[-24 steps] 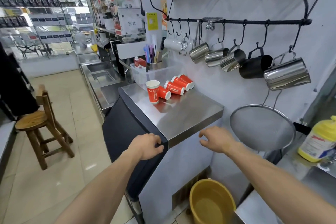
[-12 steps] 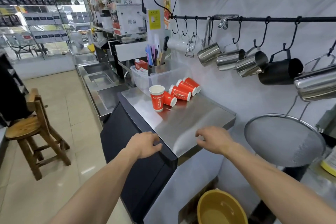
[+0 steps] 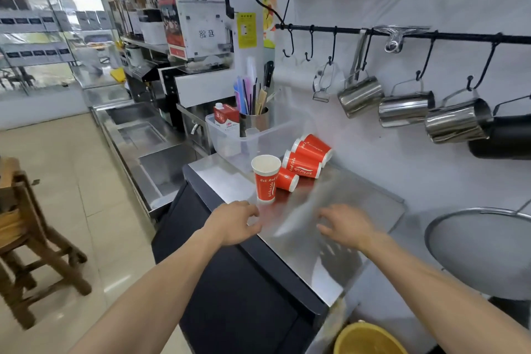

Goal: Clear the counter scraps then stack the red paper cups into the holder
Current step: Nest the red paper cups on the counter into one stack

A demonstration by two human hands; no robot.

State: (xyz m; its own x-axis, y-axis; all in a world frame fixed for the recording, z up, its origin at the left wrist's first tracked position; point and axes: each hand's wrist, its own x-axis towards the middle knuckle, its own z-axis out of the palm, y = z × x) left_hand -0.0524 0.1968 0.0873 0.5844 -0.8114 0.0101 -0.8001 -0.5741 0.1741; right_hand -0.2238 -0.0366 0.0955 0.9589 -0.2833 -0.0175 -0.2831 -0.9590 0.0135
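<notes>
Both empty: left hand (image 3: pixel 234 225) loosely curled, right hand (image 3: pixel 346 225) spread flat over surface (image 3: pixel 370 204). Sweep toward yellow bucket (image 3: pixel 367 339); avoid upright cup (image 3: pixel 265 178).

Smearing with motion blur: right hand (image 3: pixel 346 227), fingers indistinct, contact with steel counter (image 3: pixel 359 198) unclear. Running off the frame at five o'clock: yellow basin (image 3: pixel 369 339). Cutting off at three o'clock: black pitcher (image 3: pixel 505 138) and mesh strainer (image 3: pixel 482 250). Hiding partly behind the upright cup (image 3: pixel 265 178): one lying cup (image 3: pixel 287 179).
</notes>
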